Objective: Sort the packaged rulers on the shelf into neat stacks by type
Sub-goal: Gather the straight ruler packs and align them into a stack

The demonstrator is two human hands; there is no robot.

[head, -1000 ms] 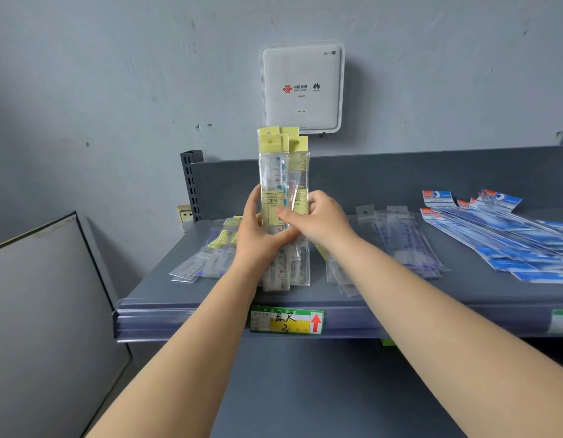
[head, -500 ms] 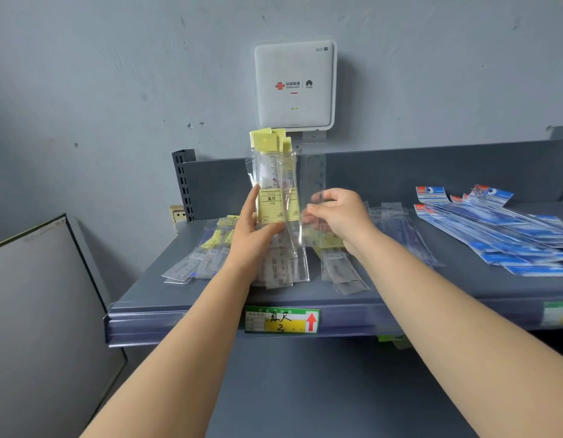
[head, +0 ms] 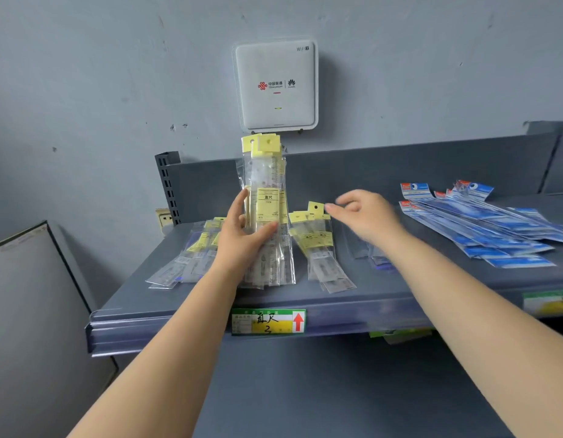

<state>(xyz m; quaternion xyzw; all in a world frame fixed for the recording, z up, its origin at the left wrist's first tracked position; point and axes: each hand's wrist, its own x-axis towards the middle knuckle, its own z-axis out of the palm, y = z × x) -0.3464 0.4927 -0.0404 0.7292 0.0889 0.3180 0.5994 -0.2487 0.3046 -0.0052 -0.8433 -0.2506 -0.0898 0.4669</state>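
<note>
My left hand (head: pixel 242 235) grips a bundle of yellow-tagged clear ruler packs (head: pixel 267 200), standing upright on the grey shelf (head: pixel 384 289). My right hand (head: pixel 365 216) hovers, blurred, over the shelf with fingers loosely spread, holding nothing, just right of a small pile of yellow-tagged packs (head: pixel 315 241) lying flat. More yellow-tagged packs (head: pixel 195 251) lie to the left of the bundle. Clear packs without yellow tags (head: pixel 372 254) lie partly under my right forearm. A fanned heap of blue-labelled ruler packs (head: pixel 482 226) lies at the right.
A white WiFi box (head: pixel 275 85) hangs on the wall behind the shelf. A green and yellow price label (head: pixel 269 320) sits on the shelf's front edge. A perforated upright post (head: pixel 168 184) stands at the shelf's left rear. A grey board (head: pixel 30 311) leans at the left.
My right hand has let go of the upright bundle and moved right. A few yellow-tagged packs now lie flat to the right of the bundle, which my left hand still holds.
</note>
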